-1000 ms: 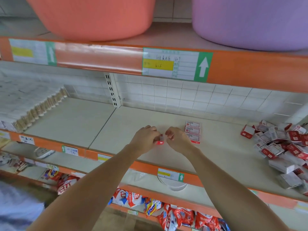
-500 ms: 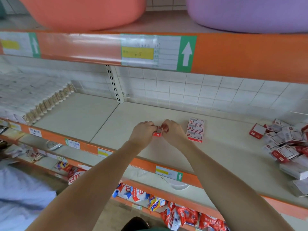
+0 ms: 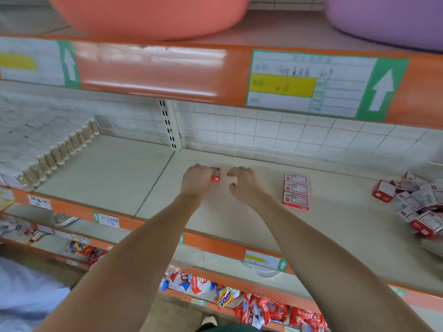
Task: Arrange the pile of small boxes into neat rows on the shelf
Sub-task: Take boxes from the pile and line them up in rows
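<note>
My left hand (image 3: 195, 179) grips a small red and white box (image 3: 215, 174) on the beige shelf (image 3: 239, 224), toward its back left. My right hand (image 3: 242, 183) hovers just right of the box with curled fingers, holding nothing and not touching it. A short row of three boxes (image 3: 296, 190) lies flat further right. The loose pile of small boxes (image 3: 418, 202) sits at the shelf's right end.
An upright shelf post (image 3: 169, 125) stands at the tiled back wall. Stacked paper goods (image 3: 43, 149) fill the left bay. An orange tub (image 3: 148, 15) and a purple tub (image 3: 388, 17) sit on the shelf above. Snack bags (image 3: 239, 298) hang below.
Both hands carried the box up and left, away from the row of three. My right hand has let go of it and opened a gap; my left hand still holds it.
</note>
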`<act>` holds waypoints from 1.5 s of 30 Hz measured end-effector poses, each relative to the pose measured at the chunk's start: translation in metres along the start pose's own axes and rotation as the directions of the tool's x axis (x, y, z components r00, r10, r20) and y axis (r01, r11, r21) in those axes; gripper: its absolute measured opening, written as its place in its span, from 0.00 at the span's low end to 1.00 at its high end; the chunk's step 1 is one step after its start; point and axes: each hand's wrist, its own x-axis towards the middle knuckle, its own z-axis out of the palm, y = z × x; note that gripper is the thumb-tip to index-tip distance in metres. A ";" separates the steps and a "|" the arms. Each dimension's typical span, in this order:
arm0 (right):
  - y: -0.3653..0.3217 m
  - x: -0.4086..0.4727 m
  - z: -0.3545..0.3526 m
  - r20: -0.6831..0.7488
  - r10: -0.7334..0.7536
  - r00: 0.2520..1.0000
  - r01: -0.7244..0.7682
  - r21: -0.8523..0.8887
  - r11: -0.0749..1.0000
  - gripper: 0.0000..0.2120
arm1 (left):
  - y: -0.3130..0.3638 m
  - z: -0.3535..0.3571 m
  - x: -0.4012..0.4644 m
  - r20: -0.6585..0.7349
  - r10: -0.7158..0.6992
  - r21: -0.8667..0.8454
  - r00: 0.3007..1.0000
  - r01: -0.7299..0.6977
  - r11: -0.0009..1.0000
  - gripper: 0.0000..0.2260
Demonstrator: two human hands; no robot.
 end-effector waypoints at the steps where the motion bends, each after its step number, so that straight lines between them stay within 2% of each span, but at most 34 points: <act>1: -0.004 0.005 0.000 0.000 0.003 1.000 -0.003 -0.025 1.000 0.19 | -0.003 0.000 0.002 -0.003 0.003 -0.021 1.000 -0.003 1.000 0.08; 4: -0.013 0.015 -0.001 -0.015 0.012 1.000 -0.014 -0.099 0.995 0.21 | -0.015 0.005 0.008 -0.040 0.085 -0.054 0.996 -0.087 0.995 0.12; 7: -0.019 0.021 -0.001 -0.003 0.005 1.000 -0.006 -0.172 0.985 0.22 | -0.031 0.014 0.018 0.000 0.152 -0.075 0.988 -0.152 0.986 0.17; 11: -0.021 0.025 -0.001 0.017 0.026 1.000 -0.022 -0.200 0.980 0.23 | -0.042 0.013 0.028 0.054 0.115 -0.267 0.992 -0.097 0.959 0.17; 14: -0.022 0.027 0.003 0.022 0.038 0.999 -0.033 -0.214 0.976 0.23 | -0.035 0.004 0.033 0.105 0.042 -0.373 0.994 0.000 0.928 0.15; 17: -0.023 0.028 0.005 0.010 0.068 0.998 -0.065 -0.184 0.981 0.22 | -0.025 -0.002 0.036 0.120 -0.028 -0.321 0.992 0.066 0.945 0.08; 19: -0.024 0.028 0.006 0.008 0.083 0.997 -0.081 -0.168 0.982 0.22 | -0.022 -0.005 0.036 0.124 -0.046 -0.279 0.991 0.079 0.957 0.08; 23: -0.027 0.027 0.006 0.019 0.096 0.995 -0.091 -0.173 0.981 0.23 | -0.023 -0.006 0.035 0.084 0.001 -0.179 0.996 0.014 0.984 0.07; 33: -0.033 0.028 0.009 0.023 0.084 0.996 -0.078 -0.196 0.977 0.23 | -0.028 0.004 0.041 0.087 -0.030 -0.176 0.996 0.045 0.983 0.07; 37: -0.033 0.029 0.010 0.016 0.088 0.996 -0.083 -0.190 0.978 0.22 | -0.027 0.005 0.045 0.077 -0.001 -0.114 0.997 0.010 0.993 0.08; 42: -0.028 0.029 0.009 0.007 0.104 0.995 -0.101 -0.180 0.979 0.22 | -0.028 0.009 0.052 0.036 0.117 -0.022 0.993 -0.116 0.993 0.09; 45: -0.025 0.026 0.007 -0.010 0.113 0.994 -0.113 -0.171 0.979 0.22 | -0.029 0.011 0.052 0.021 0.172 -0.040 0.985 -0.171 0.984 0.08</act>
